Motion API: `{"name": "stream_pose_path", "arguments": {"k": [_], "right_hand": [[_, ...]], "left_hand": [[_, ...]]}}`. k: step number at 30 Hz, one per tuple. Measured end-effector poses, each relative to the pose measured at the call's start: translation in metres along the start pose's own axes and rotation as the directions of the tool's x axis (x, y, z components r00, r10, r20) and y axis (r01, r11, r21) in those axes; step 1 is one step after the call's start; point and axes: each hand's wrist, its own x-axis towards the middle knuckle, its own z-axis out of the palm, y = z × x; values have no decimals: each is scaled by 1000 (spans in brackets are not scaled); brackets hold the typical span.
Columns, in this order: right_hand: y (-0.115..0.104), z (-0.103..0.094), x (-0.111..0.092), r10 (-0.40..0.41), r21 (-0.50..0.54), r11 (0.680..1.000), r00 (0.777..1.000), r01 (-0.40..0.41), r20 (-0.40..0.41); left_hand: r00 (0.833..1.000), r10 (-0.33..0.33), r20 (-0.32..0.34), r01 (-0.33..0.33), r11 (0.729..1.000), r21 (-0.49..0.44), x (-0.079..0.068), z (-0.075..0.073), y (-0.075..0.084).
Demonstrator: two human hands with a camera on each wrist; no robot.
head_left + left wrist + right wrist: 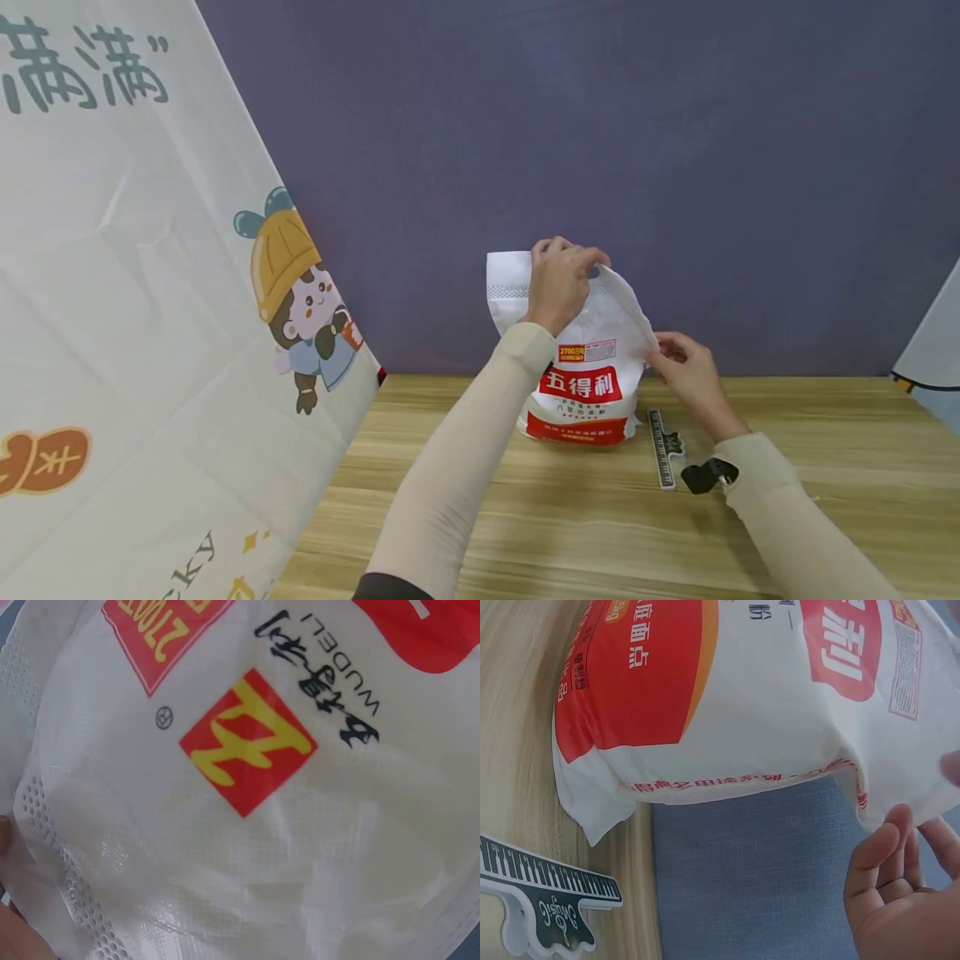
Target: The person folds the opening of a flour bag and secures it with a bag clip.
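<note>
A white flour bag (pixel 581 385) with red printed panels stands upright on the wooden table against the dark back wall. Its top is gripped by my left hand (pixel 558 283), whose fingers curl over the upper edge. In the left wrist view the bag's front (pixel 247 847) fills nearly everything, and only a bit of the left hand (pixel 19 934) shows at the lower left. My right hand (pixel 688 373) pinches the bag's right side edge between thumb and fingers; the right wrist view shows this right hand (pixel 904 889) at the bag's side fold.
A black-and-white clip (pixel 663 450) with a piano-key pattern lies on the table (pixel 570 517), right of the bag and near the right wrist. A white printed sheet (pixel 150 292) hangs along the left side. The dark wall (pixel 675 167) closes off the back.
</note>
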Motion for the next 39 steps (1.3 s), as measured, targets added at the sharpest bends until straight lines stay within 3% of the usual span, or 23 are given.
{"name": "stream_pose_path", "arguments": {"k": [5,10,18,39], "right_hand": [[-4,-2,-1,19,132,991,999,-25,49],[-6,-4,-1,47,285,955,993,-77,111],[-8,-3,-1,122,241,959,986,-147,113],[-11,4,-2,185,126,973,979,-196,90]], "left_hand": [[1000,-5,5,5,1000,-19,-1,-2,-1],[1000,-5,9,5,999,-35,-2,-4,-1],[1000,-3,12,4,999,-33,-3,-8,-2],[997,50,55,-50,999,-9,-7,-15,-5]]}}
